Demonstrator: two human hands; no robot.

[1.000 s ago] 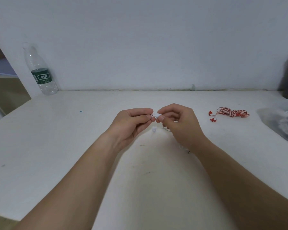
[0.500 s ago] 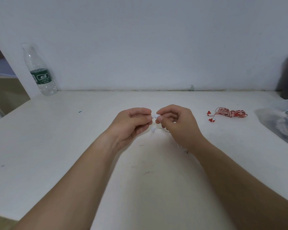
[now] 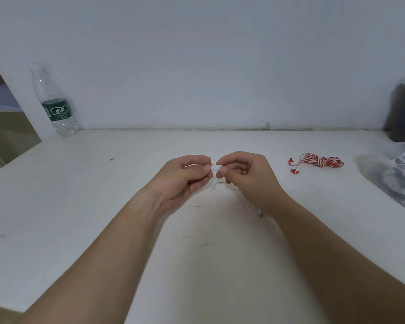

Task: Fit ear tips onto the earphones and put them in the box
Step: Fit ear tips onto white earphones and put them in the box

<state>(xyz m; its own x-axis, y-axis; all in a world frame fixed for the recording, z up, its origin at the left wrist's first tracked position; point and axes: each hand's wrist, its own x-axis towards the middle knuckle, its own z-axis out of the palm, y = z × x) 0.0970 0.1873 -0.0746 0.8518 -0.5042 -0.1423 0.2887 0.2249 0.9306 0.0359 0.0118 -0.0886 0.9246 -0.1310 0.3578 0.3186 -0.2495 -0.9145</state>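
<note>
Both hands (image 3: 220, 176) pinch white earbud (image 3: 214, 168); above table (image 3: 80, 195)

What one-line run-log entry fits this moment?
left hand: pinches white earbud | right hand: pinches same earbud | red earphones: lying on table, untouched

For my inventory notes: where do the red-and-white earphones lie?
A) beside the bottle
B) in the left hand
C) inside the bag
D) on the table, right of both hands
D: the red-and-white earphones lie coiled on the table, right of the right hand.
</note>
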